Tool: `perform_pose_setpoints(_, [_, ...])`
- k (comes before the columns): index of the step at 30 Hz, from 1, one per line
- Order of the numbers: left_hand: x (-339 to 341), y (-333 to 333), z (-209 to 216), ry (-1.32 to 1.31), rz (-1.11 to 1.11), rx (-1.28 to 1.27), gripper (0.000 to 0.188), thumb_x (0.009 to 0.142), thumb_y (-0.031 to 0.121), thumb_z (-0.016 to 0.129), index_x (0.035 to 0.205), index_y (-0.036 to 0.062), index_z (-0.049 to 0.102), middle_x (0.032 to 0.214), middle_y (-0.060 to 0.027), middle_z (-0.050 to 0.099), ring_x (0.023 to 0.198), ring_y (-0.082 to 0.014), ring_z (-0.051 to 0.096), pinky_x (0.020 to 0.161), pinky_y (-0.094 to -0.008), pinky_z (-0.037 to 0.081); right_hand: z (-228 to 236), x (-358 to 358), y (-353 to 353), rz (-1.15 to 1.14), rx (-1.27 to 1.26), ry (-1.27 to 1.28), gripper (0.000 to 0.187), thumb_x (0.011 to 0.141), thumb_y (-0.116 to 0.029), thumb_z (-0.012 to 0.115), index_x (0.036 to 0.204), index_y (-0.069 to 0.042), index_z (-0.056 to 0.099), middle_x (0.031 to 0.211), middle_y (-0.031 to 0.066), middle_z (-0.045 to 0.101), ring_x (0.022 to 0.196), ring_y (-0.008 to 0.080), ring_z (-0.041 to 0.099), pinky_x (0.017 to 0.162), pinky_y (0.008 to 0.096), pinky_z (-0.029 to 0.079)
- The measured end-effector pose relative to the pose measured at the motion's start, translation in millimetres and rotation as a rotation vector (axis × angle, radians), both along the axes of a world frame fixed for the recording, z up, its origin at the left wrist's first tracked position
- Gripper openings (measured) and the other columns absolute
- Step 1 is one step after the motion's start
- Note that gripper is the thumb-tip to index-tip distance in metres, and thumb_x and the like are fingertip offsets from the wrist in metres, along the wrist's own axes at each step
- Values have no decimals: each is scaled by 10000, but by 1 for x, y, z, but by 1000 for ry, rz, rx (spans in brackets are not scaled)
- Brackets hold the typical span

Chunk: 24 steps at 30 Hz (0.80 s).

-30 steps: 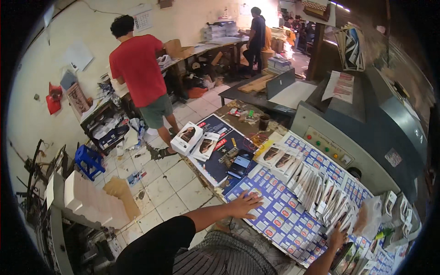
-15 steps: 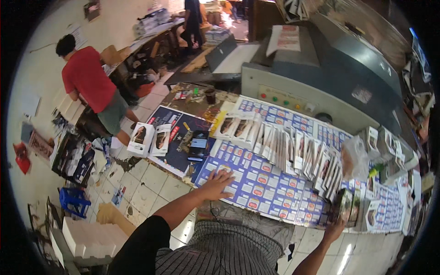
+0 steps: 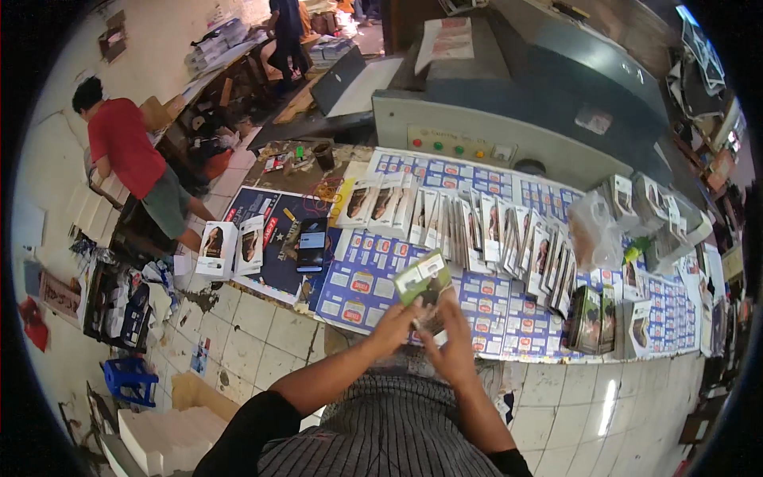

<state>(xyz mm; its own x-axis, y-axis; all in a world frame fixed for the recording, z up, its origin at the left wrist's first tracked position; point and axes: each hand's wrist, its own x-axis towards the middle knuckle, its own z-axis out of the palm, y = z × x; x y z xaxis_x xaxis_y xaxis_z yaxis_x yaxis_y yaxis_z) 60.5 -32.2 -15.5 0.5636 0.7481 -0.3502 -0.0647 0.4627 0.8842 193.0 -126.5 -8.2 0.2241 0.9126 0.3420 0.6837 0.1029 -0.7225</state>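
Note:
In front of my body, above the near edge of the table, I hold a green flat printed carton (image 3: 424, 280) with a dark picture on it. My left hand (image 3: 395, 326) is closed on its lower left side, and my right hand (image 3: 451, 338) grips its lower right side. Similar green cartons (image 3: 590, 319) stand in a small pile at the table's near right. Beyond my hands, a long row of white printed cartons (image 3: 493, 230) overlaps across the table. The table carries blue printed sheets (image 3: 354, 280).
A phone (image 3: 311, 245) and two white cartons (image 3: 216, 248) lie at the left. Behind the table is a large grey machine (image 3: 493, 103) with coloured buttons. A clear plastic bag (image 3: 594, 230) and carton stacks (image 3: 660, 203) are at right. A person in red (image 3: 127, 143) bends at far left.
My right hand has brought a green carton from the pile at right to the middle. My left hand has lifted off the table and now grips it too. The view has shifted right.

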Motion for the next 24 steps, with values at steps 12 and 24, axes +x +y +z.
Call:
perform_pose_setpoints(12, [-40,14,-17,-182,-98,-193,384,1074,268,452,1394,56,475,1271,-61,598,1167,-173,590,980,-359,508,17,-6,11,-159,25,-194,609,890,-191,683,1389,75,456,1399,283,482,1278,455,464,1077,485,366])
perform_pose_setpoints(24, [-55,24,21,597,-449,1432,647,802,-49,567,1350,292,612,1555,-121,405,1505,-298,243,1188,-618,84,12,39,18,118,-494,1287,543,980,-170,607,1455,23,426,1281,170,586,1145,252,558,993,337,432])
